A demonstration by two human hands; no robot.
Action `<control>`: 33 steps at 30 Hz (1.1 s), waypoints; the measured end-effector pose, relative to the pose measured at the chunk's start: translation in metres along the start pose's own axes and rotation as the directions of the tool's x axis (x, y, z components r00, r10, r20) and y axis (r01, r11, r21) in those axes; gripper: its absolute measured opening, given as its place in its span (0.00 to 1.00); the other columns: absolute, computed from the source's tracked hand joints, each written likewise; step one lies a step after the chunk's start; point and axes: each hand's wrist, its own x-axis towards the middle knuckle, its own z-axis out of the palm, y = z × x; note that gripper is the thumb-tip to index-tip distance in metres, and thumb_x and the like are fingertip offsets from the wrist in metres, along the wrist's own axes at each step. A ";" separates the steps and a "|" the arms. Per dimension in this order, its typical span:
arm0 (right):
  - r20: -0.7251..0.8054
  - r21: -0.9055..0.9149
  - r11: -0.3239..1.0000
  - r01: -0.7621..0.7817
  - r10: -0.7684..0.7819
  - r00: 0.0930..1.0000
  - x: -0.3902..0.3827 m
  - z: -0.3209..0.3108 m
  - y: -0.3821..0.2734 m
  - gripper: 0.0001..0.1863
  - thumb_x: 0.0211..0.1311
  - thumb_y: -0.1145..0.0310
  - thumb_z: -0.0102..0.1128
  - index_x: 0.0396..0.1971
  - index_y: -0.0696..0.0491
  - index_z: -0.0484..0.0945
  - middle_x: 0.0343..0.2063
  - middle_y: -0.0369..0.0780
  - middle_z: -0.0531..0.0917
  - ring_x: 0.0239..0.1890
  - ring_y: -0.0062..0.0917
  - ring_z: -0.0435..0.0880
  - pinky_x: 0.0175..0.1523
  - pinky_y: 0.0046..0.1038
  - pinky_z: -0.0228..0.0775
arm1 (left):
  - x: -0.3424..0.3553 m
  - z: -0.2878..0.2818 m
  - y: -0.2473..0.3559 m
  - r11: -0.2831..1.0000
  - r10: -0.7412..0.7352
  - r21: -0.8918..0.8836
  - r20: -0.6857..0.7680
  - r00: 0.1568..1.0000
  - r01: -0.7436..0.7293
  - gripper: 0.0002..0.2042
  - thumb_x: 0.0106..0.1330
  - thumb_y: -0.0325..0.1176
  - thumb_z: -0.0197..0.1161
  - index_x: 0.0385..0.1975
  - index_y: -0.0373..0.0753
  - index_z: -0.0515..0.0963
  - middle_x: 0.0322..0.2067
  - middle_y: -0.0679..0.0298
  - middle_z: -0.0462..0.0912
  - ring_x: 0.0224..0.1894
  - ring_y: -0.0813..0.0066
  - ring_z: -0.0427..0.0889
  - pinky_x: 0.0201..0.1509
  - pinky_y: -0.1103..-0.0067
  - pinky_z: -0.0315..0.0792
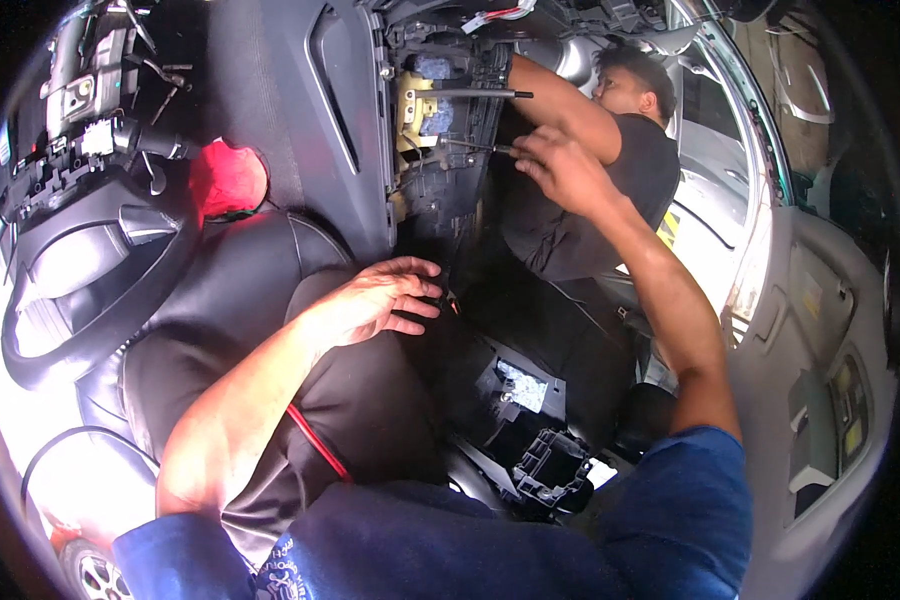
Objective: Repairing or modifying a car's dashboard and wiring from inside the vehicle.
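While gripping the slim screwdriver [482, 148] in the right hand [560, 168], shank-first toward the exposed assembly [438, 180] with the yellow bracket [410, 112], work straight, clear of the co-worker's arm [562, 102]; keep the left hand [385, 300], open and seemingly empty, ready for steadying.

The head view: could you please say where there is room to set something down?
The smooth black leather seat has a bare patch between the black steering wheel and left forearm. The opened black plastic housing is crowded: the right hand holds a slim tool there, near a co-worker's arm.
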 end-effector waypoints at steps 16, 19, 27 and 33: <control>0.096 -0.296 0.921 0.255 -0.236 0.967 0.011 0.004 0.009 0.12 0.60 0.67 0.59 0.42 0.55 0.77 0.36 0.41 0.81 0.33 0.33 0.81 0.37 0.29 0.73 | 0.005 0.000 0.003 0.997 0.010 -0.081 -0.011 1.000 -0.011 0.23 0.67 0.34 0.56 0.61 0.38 0.63 0.55 0.54 0.72 0.53 0.61 0.76 0.55 0.63 0.72; 0.455 0.665 0.295 -0.686 0.569 0.685 0.033 -0.001 0.011 0.10 0.62 0.62 0.61 0.34 0.53 0.78 0.22 0.32 0.79 0.20 0.09 0.72 0.20 0.17 0.58 | 0.011 -0.002 0.006 0.996 -0.039 -0.083 -0.025 0.999 0.037 0.23 0.68 0.35 0.55 0.62 0.38 0.62 0.56 0.53 0.71 0.54 0.60 0.75 0.57 0.62 0.71; -0.005 -0.057 0.998 0.003 -0.003 1.000 0.020 0.000 -0.011 0.11 0.53 0.73 0.61 0.38 0.56 0.76 0.35 0.46 0.78 0.40 0.48 0.77 0.44 0.40 0.71 | 0.007 -0.005 0.002 0.996 -0.009 -0.084 -0.059 0.998 0.004 0.23 0.68 0.35 0.54 0.62 0.37 0.62 0.56 0.53 0.71 0.55 0.58 0.74 0.58 0.61 0.70; -0.008 0.348 0.829 -0.438 0.470 0.883 0.031 0.013 0.022 0.11 0.61 0.64 0.60 0.30 0.57 0.81 0.23 0.39 0.83 0.23 0.24 0.78 0.27 0.26 0.68 | 0.012 0.002 0.007 0.995 -0.033 -0.099 -0.036 0.999 0.029 0.23 0.68 0.35 0.54 0.62 0.37 0.62 0.57 0.52 0.70 0.56 0.57 0.74 0.59 0.60 0.69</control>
